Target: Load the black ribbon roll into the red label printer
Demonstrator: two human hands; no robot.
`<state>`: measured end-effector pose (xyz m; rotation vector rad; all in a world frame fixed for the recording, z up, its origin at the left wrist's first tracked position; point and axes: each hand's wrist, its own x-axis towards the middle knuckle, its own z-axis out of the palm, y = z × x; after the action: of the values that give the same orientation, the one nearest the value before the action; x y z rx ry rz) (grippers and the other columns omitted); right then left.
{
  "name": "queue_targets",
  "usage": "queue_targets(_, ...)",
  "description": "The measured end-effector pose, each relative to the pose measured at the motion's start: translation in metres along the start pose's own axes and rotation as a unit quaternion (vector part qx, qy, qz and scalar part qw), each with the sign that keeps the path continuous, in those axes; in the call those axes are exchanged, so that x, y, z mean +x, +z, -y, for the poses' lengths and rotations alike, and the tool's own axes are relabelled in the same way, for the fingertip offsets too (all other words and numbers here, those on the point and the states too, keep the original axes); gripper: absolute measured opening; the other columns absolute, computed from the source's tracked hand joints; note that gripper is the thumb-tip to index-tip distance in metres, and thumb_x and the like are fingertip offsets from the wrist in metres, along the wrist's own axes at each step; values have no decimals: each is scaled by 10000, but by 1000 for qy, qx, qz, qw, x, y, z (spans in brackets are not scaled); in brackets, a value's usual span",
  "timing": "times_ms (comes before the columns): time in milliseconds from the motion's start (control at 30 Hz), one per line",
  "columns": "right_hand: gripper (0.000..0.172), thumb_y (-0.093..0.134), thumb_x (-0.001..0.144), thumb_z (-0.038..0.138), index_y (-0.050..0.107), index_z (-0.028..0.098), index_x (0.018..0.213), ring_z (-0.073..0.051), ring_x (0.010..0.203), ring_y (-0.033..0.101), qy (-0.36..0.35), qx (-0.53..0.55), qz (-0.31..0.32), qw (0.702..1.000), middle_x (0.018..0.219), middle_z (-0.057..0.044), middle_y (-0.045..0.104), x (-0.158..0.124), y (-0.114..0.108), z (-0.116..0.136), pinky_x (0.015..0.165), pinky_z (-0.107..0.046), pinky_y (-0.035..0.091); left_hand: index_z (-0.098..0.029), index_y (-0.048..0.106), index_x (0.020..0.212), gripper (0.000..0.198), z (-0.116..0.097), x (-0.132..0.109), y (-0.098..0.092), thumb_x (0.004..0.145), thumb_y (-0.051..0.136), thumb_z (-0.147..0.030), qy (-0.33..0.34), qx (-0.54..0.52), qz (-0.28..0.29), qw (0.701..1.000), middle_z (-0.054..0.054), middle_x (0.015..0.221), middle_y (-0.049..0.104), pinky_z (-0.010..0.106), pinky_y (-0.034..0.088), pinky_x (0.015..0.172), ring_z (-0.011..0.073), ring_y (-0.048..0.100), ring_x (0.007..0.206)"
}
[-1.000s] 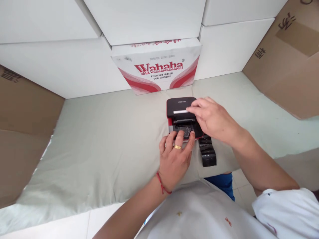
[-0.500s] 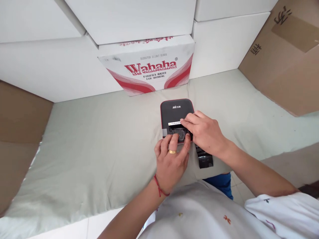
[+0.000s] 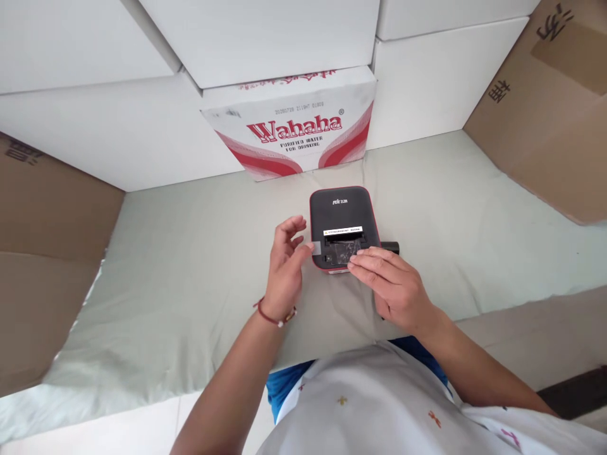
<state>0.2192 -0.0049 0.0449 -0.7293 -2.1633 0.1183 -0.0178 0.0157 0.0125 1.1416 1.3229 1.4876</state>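
Note:
A black label printer (image 3: 342, 215) with a red rim lies flat on the cloth-covered table. Across its top runs a white label strip (image 3: 343, 231) above a dark slot, and below the slot is a glossy clear plastic piece (image 3: 345, 253). My right hand (image 3: 396, 281) is closed over the printer's lower right corner, fingers together against the clear piece; its thumb is mostly hidden. At the left edge, my left hand (image 3: 286, 265) is open, fingers apart and curved. Its thumb tip touches or nearly touches a clear tape tab (image 3: 316, 248). A black cylindrical object (image 3: 391, 247) sits right of the printer.
A Wahaba-style white and red carton printed "Wahaha" (image 3: 294, 136) stands behind the printer. White boxes (image 3: 165, 139) form a wall at the back. Brown cardboard boxes stand at the left (image 3: 52, 253) and right (image 3: 545, 126). The table's front edge is close to my body.
My left hand has moved from the printer's front to its left edge. My right hand has shifted down to the lower right corner, uncovering the white strip and slot.

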Motion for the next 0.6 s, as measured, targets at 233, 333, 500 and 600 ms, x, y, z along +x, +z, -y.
queue_targets(233, 434, 537, 1007, -20, 778, 192, 1300, -203, 1269, 779, 34, -22, 9, 999, 1273, -74, 864, -11, -6, 2, 1252, -448, 535, -451, 611, 1516, 815, 35, 28, 5, 754, 894, -393, -60, -231, 133, 962, -17, 1696, 540, 506, 322, 1404, 311, 397, 1670)
queue_targets(333, 432, 526, 1008, -28, 779, 184, 1286, -192, 1278, 779, 38, -14, 5, 999, 1272, -78, 866, -13, -8, 3, 1240, -424, 546, -522, 487, 1603, 945, 40, 26, 6, 768, 917, -415, -55, -242, 151, 957, -39, 1749, 479, 535, 272, 1435, 305, 333, 1719)
queue_targets(500, 395, 561, 989, -35, 812, 196, 1187, -198, 1170, 813, 40, -19, -19, 999, 1192, -70, 881, -7, -4, 6, 1147, -419, 629, -539, 387, 1651, 1053, 45, 27, 7, 766, 951, -451, -39, -237, 158, 958, -26, 1829, 370, 549, 244, 1445, 313, 252, 1762)
queue_targets(600, 393, 563, 967, -32, 836, 210, 1114, -206, 1081, 827, 38, -15, -24, 999, 1115, -59, 888, 1, -8, 5, 1086, -424, 661, -525, 384, 1652, 1020, 47, 28, 9, 796, 936, -487, -25, -226, 172, 959, -10, 1856, 324, 561, 280, 1429, 324, 247, 1763)
